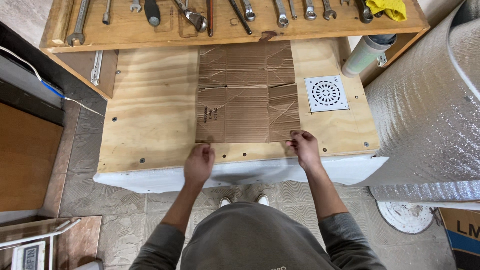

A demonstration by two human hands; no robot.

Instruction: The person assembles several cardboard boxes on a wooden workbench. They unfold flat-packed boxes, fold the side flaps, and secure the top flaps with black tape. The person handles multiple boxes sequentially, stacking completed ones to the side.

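A flattened brown cardboard sheet (246, 95) with creases lies on a plywood worktop (150, 115). My left hand (199, 163) sits at the sheet's near left corner, fingers curled at its edge. My right hand (304, 148) pinches the near right corner of the cardboard. Both hands are at the front of the worktop, above its white padded edge (150, 179).
A white square drain grate (326, 93) lies right of the cardboard. A wooden shelf (125, 30) at the back carries several wrenches, plus a yellow rag (387, 8). A big silver insulation roll (430, 115) stands at right, a white tube (366, 53) near the shelf.
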